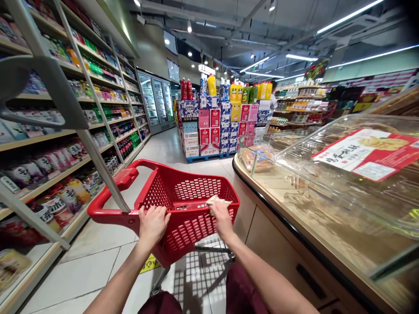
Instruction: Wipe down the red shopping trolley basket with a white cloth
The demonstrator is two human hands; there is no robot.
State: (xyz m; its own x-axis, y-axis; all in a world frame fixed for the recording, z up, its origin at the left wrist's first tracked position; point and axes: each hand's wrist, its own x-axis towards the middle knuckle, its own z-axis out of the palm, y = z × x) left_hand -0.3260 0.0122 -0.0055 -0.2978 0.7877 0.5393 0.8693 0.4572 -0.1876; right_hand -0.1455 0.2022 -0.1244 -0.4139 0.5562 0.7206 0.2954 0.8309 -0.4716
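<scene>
A red plastic shopping cart stands in front of me, its perforated basket facing up with no goods seen inside. My left hand is closed over the near rim of the basket, close to the handle end. Further right, my right hand grips a pale, crumpled cloth at the near rim by the front end of the basket. The cloth is partly hidden by my fingers. A grey metal pole rises from the cart's handle side, with a grey plastic loop on it.
Shelves of drinks line the left side. Stacked cartons and bottles stand on a blue pallet ahead. Close on my right is a counter with clear lidded packs. A yellow floor sign lies under the cart.
</scene>
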